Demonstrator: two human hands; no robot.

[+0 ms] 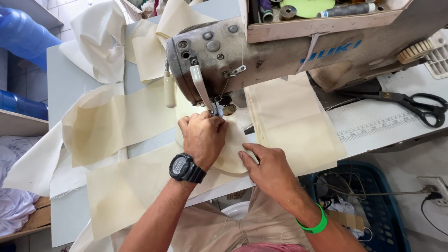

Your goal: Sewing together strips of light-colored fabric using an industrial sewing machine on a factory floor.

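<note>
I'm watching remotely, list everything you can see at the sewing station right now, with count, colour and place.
Grey industrial sewing machine: one, worn grey, top centre.
Cream fabric pieces: several, cream, spread across the table, one curved piece under the needle.
Pale grey table: one, beneath it all.
Black-handled scissors: one, right of the machine.
Wooden tray of thread spools: one, on top of the machine.
Blue plastic basket: one, on the floor, lower right.
Black wristwatch: one, left wrist.
Green wristband: one, right wrist.
Left hand: on the fabric at the needle.
Right hand: flat on the fabric's edge.
</note>
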